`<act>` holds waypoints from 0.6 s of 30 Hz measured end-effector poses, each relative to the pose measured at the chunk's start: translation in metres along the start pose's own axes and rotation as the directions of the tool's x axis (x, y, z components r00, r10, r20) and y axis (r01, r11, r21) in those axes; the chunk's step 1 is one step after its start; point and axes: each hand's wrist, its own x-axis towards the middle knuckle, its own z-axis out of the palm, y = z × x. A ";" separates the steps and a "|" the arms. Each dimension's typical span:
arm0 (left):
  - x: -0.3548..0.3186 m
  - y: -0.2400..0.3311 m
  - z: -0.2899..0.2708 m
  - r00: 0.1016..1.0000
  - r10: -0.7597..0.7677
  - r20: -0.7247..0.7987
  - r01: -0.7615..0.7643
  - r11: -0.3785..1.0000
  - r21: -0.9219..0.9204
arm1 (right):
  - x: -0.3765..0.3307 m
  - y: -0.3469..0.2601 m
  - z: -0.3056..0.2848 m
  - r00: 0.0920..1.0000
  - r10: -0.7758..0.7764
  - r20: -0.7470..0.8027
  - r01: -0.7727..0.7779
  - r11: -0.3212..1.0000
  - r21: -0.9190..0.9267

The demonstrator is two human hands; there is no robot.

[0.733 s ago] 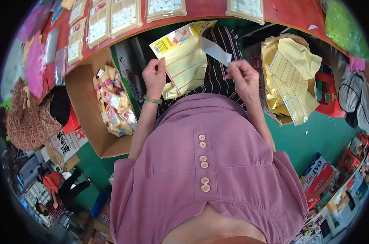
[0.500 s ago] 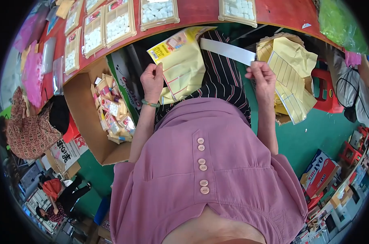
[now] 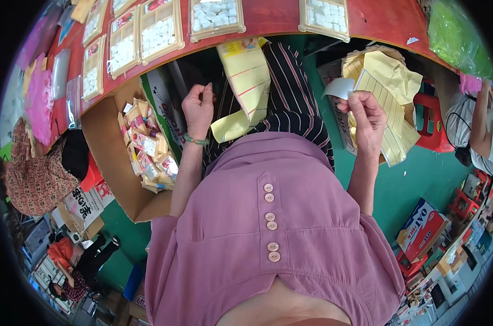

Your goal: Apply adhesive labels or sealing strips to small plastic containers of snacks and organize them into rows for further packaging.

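Note:
My right hand (image 3: 369, 117) pinches a short curled white paper strip (image 3: 340, 88) between thumb and forefinger, in front of a container of discarded yellow sheets (image 3: 390, 76). My left hand (image 3: 198, 111), with a beaded bracelet at its wrist, is raised with thumb and forefinger pressed together. Whatever may be between those fingertips is too small to make out. Between the hands, a yellow sheet of labels or backing paper (image 3: 249, 81) with ruled lines drapes over my striped trousers, its near end curling up. A printed part shows at its far end, beneath the table edge. Neither hand touches it.
A red table (image 3: 276, 33) curves across the far side, bearing clear-lidded trays of white pieces (image 3: 216, 15). At my left stands a cardboard box (image 3: 108, 146) of small packs (image 3: 149, 144). Red stool (image 3: 434, 122) at right; another person's arm (image 3: 479, 117) shows beyond it.
My left hand has come off the yellow sheet, which now hangs narrower and curled. The right hand has moved right and slightly nearer, and its white strip now curls short instead of stretching out.

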 end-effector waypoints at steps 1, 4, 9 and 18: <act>-0.002 0.002 -0.001 1.000 -0.003 0.002 0.003 1.000 0.000 | 0.000 -0.003 0.007 1.000 0.003 -0.001 -0.003 1.000 -0.001; -0.006 0.051 -0.005 0.990 0.125 0.062 -0.140 0.915 0.378 | 0.003 -0.014 0.029 0.989 -0.055 0.136 0.081 0.977 -0.198; -0.026 0.136 0.011 0.906 0.310 0.290 -0.292 0.951 -0.104 | 0.014 -0.036 0.066 0.954 -0.152 0.258 0.240 0.904 -0.354; -0.047 0.141 -0.009 0.896 -0.044 0.442 0.173 0.951 -0.256 | 0.006 -0.050 0.135 0.789 -0.220 0.573 0.479 0.805 -0.350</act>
